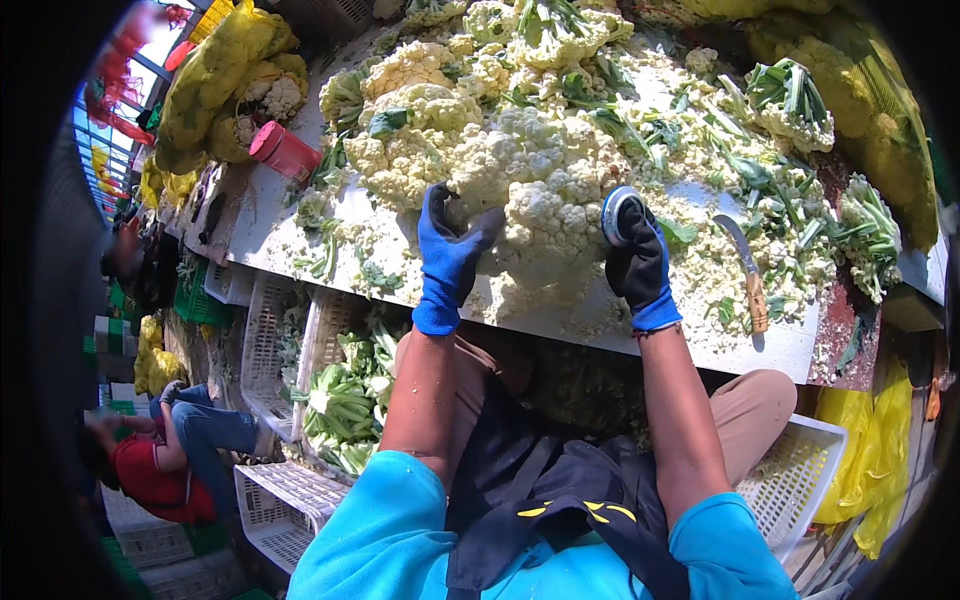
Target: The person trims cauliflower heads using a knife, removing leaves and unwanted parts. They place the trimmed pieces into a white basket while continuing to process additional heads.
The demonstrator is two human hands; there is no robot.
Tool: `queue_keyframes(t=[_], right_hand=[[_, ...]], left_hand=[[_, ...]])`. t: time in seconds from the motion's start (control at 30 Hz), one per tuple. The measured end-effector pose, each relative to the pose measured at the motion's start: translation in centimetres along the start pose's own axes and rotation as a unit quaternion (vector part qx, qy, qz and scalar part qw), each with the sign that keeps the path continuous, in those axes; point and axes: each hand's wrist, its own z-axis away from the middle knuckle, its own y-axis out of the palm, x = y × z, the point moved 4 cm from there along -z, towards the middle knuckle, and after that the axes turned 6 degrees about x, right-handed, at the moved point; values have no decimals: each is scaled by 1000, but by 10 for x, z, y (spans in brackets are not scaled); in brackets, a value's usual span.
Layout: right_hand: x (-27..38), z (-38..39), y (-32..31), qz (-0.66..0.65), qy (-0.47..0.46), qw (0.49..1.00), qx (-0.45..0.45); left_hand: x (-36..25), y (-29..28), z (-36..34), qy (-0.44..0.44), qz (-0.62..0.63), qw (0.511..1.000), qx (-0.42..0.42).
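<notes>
Both my hands wear blue gloves with black palms and fingers. My left hand (450, 255) is at the near left of a pile of cauliflower (420, 110), thumb and fingers apart. Between my hands sits a large cauliflower head (550, 215), pale and bumpy; whether the left fingertips touch it, I cannot tell. In my right hand (640, 262) is a small round tool (618, 214) with a blue and white rim, fingers closed around it beside that head. To the right lies a curved knife (750, 275) with a wooden handle.
Crumbs and leaf trimmings cover much of the white tabletop (265, 228). A red cup-shaped container (285, 152) lies at the left. Yellow net sacks (215, 90) stand at the back. White crates (268, 350) are beside my legs, with cut leaves (345, 405). Another person (185, 450) sits at left.
</notes>
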Motion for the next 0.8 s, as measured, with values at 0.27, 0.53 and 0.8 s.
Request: queue_keyframes(t=[0.27, 0.53, 0.8], right_hand=[[-5, 4, -29, -135, 188, 973, 20], [10, -58, -18, -75, 99, 991, 53], [45, -85, -4, -7, 148, 963, 226]], left_hand=[[-29, -4, -23, -53, -32, 993, 98], [18, -42, -33, 18, -80, 986, 145], [-28, 35, -46, -54, -81, 971, 218]])
